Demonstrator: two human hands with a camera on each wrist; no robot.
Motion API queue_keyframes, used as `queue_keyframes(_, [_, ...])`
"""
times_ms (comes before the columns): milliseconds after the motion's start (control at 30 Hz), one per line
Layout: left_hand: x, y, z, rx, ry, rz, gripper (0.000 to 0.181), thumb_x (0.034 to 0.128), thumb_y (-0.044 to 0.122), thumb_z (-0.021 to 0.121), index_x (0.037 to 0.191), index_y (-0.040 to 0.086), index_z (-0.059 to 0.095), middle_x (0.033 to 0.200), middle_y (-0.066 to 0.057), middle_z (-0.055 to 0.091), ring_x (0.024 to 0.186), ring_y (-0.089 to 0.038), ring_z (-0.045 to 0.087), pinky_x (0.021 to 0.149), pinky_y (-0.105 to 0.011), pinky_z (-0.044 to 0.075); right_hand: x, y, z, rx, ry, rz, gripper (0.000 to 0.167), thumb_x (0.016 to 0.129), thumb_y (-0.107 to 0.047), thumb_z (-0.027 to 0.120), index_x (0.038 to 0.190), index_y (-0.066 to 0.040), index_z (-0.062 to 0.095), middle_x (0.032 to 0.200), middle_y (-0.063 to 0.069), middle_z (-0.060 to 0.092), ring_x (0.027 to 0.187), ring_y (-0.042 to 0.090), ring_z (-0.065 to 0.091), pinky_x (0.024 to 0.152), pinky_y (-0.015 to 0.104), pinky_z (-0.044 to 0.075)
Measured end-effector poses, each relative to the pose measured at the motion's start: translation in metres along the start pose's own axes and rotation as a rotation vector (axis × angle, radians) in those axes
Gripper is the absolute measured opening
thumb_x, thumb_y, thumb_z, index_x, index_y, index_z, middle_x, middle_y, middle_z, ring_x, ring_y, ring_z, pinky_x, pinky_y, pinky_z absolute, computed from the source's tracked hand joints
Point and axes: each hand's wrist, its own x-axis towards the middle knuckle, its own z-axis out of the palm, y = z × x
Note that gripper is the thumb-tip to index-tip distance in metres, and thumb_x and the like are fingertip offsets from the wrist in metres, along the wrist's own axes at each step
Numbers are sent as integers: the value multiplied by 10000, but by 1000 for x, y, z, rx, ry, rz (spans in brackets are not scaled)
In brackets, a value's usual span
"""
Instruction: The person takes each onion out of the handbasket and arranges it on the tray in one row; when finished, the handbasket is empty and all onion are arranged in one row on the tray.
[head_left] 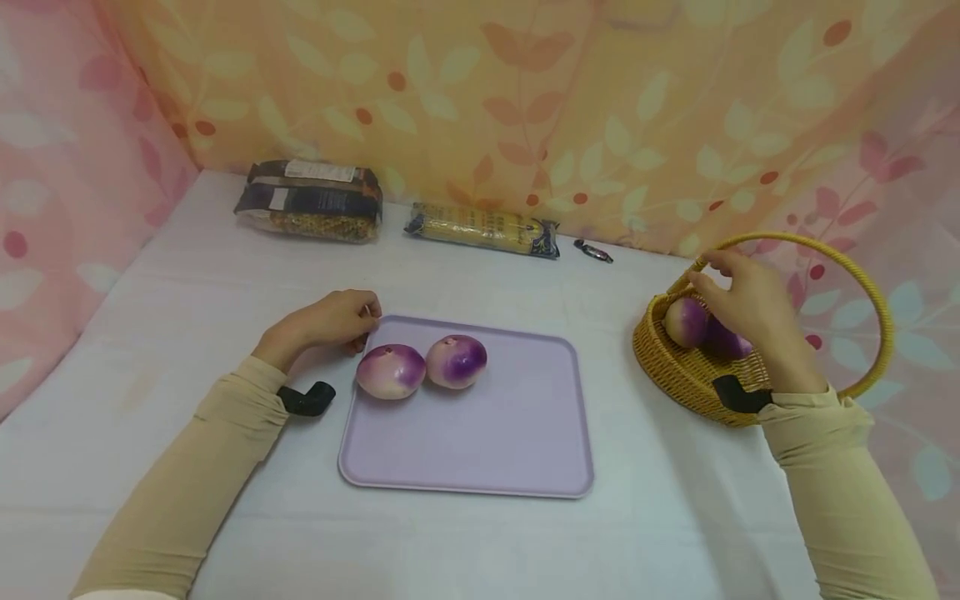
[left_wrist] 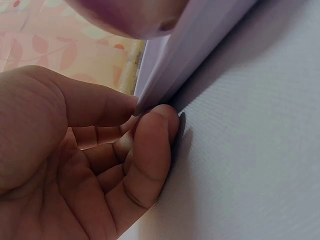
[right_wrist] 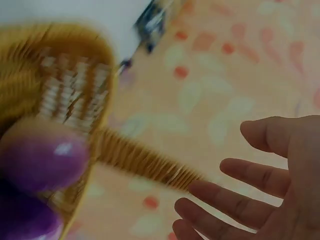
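Observation:
At the far left corner of a lilac tray (head_left: 480, 442), my left hand (head_left: 330, 321) pinches the rim between thumb and curled fingers; the left wrist view shows this hand (left_wrist: 110, 145) close up. Two round purple-and-white vegetables, like turnips, lie side by side on the tray: a left one (head_left: 391, 372) and a right one (head_left: 457, 362). Over a yellow wicker basket (head_left: 675, 383) hovers my right hand (head_left: 750, 300), its fingers loosely spread and holding nothing. Inside the basket are a purple-and-white vegetable (head_left: 686, 322) and a darker purple one (head_left: 726, 340), partly hidden by the hand.
The basket's tall hoop handle (head_left: 885, 317) rises around my right wrist. Along the back lie a dark bag with yellow contents (head_left: 315, 202), a long yellow packet (head_left: 483, 229) and a small wrapped candy (head_left: 594, 251). Patterned cloth (head_left: 480, 100) walls the white table.

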Motion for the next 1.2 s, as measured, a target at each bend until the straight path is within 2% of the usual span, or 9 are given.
queue_keyframes(200, [0, 0, 0, -1, 1, 4, 155, 975, 90, 460, 1038, -23, 546, 680, -80, 616, 555, -149, 606, 589, -282, 488, 1, 51, -3, -65, -150, 145, 590, 988, -417, 444, 1347, 50, 466, 1314, 372, 504, 1166, 552, 481, 943, 677, 378])
queue_keyframes(333, [0, 0, 0, -4, 2, 7, 155, 977, 87, 460, 1041, -26, 543, 683, -84, 616, 558, -151, 606, 592, -284, 491, 3, 72, -2, -116, -327, 219, 697, 1002, -481, 370, 1439, 62, 329, 1394, 405, 386, 1218, 603, 383, 980, 723, 319])
queue_keyframes(467, [0, 0, 0, -1, 3, 8, 156, 976, 84, 461, 1045, -28, 545, 689, -84, 619, 563, -149, 607, 592, -283, 490, 6, 85, 4, -169, -520, 237, 761, 1019, -507, 294, 1488, 81, 176, 1432, 445, 273, 1265, 665, 274, 1004, 766, 258])
queue_keyframes(533, [0, -1, 0, 0, 2, 9, 156, 976, 83, 462, 1046, -28, 546, 689, -83, 621, 562, -148, 607, 590, -281, 489, 6, 89, 9, -182, -566, 221, 756, 1024, -505, 297, 1501, 61, 143, 1437, 450, 252, 1272, 688, 242, 1001, 778, 245])
queue_keyframes(700, [-2, 1, -1, -2, 5, 19, 161, 980, 85, 463, 1044, -35, 548, 688, -87, 620, 555, -146, 603, 580, -280, 488, 7, 94, 15, -185, -574, 192, 745, 1009, -447, 427, 1524, 1, 129, 1436, 439, 272, 1260, 703, 250, 983, 791, 255])
queue_keyframes(833, [-3, 3, -1, 0, 6, 23, 161, 979, 87, 465, 1040, -37, 547, 687, -89, 622, 553, -145, 602, 580, -282, 484, 6, 95, 15, -175, -543, 188, 728, 950, -347, 569, 1482, 17, 230, 1375, 429, 365, 1219, 668, 342, 982, 757, 305])
queue_keyframes(933, [-2, 1, -1, 4, 3, 24, 155, 977, 86, 463, 1035, -31, 546, 680, -82, 622, 554, -148, 603, 586, -282, 480, 5, 96, 15, -180, -522, 179, 667, 921, -294, 598, 1405, 58, 303, 1310, 429, 418, 1171, 640, 407, 964, 724, 352])
queue_keyframes(1100, [0, 0, -1, 4, 6, 22, 149, 972, 82, 460, 1027, -23, 550, 671, -74, 621, 553, -147, 603, 587, -280, 480, 3, 95, 15, -181, -518, 182, 660, 916, -279, 599, 1348, 112, 288, 1268, 449, 419, 1145, 626, 435, 966, 685, 374])
queue_keyframes(1200, [0, 1, -1, 1, 9, 26, 153, 970, 79, 461, 1026, -31, 550, 673, -83, 621, 552, -153, 603, 581, -285, 483, 2, 93, 15, -176, -511, 197, 644, 907, -277, 618, 1266, 145, 289, 1175, 419, 460, 1081, 588, 486, 920, 648, 410])
